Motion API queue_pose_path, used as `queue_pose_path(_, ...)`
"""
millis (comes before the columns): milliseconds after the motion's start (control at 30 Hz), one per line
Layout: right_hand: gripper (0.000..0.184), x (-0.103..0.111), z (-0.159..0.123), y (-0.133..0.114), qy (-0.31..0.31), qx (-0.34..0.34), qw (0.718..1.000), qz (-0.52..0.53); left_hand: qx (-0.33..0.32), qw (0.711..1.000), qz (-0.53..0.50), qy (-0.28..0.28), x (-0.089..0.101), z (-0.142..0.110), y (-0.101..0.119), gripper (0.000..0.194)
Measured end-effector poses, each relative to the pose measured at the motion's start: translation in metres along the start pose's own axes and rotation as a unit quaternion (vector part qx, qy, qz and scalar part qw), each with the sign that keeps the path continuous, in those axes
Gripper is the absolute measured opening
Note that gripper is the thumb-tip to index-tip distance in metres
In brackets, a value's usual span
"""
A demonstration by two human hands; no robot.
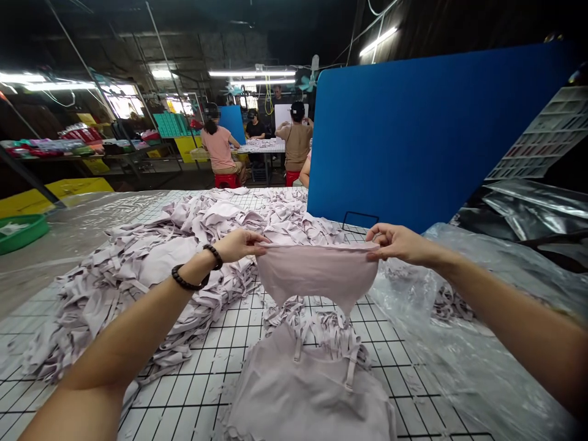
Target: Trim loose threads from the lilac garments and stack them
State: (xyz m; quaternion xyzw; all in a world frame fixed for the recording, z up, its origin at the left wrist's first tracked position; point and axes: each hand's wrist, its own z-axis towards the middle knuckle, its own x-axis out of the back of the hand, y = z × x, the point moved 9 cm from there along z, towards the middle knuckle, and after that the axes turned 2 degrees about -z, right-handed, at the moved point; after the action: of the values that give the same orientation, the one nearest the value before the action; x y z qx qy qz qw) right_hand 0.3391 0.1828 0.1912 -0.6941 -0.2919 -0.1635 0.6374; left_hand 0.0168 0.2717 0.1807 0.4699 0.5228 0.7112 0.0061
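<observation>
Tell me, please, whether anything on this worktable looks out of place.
Mildly: the lilac garment heap, mostly at left, lies tangled, unlike the neater camisole stack in front. The camisole between left hand and right hand shows no clear damage.

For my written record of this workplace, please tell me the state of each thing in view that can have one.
Left hand: pinching the garment's corner
Right hand: pinching the opposite corner
Garment: held up, spread between both hands
Garment stack: lying layered
Fabric heap: loose, tangled
Plastic sheet: crumpled
Blue board: standing up
Tube lights: lit
Green basket: holding pale pieces
</observation>
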Motion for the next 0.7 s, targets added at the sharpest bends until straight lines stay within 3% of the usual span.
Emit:
queue_pose_path(67, 0.056, 0.005, 0.000, 0.005, 0.007, -0.020, 1.000, -0.021, -0.009, 0.999, 0.049, 0.012, 0.003, 0.010, 0.008, 0.034)
queue_pose_path(167, 0.043, 0.017, -0.011, 0.006, 0.040, -0.031, 0.998, -0.025, -0.023, 0.997, 0.060, 0.047, 0.006, 0.018, 0.024, 0.027)
queue_pose_path(233, 0.037, 0.019, -0.030, 0.007, 0.061, -0.031, 0.998, -0.010, -0.011, 0.996, 0.046, 0.071, 0.004, 0.011, 0.031, 0.025)
queue_pose_path(300, 0.032, 0.005, -0.058, 0.012, 0.053, -0.038, 0.998, 0.006, 0.004, 0.996, 0.038, 0.081, -0.007, -0.007, 0.034, 0.027)
queue_pose_path(367, 0.026, -0.026, -0.094, 0.021, 0.022, -0.048, 0.998, 0.020, -0.005, 0.996, 0.042, 0.076, -0.025, -0.037, 0.036, 0.028)
queue_pose_path(467, 0.019, -0.090, -0.151, 0.037, 0.002, -0.037, 0.999, 0.014, -0.049, 0.994, 0.076, 0.059, -0.066, -0.096, 0.032, 0.024)
queue_pose_path(600, 0.010, -0.186, -0.205, 0.059, -0.024, -0.003, 0.998, -0.061, -0.055, 0.994, 0.080, 0.052, -0.125, -0.170, 0.002, 0.024)
queue_pose_path(700, 0.013, -0.222, -0.225, 0.063, -0.003, 0.027, 0.994, -0.109, -0.062, 0.993, 0.082, 0.053, -0.157, -0.206, -0.014, 0.024)
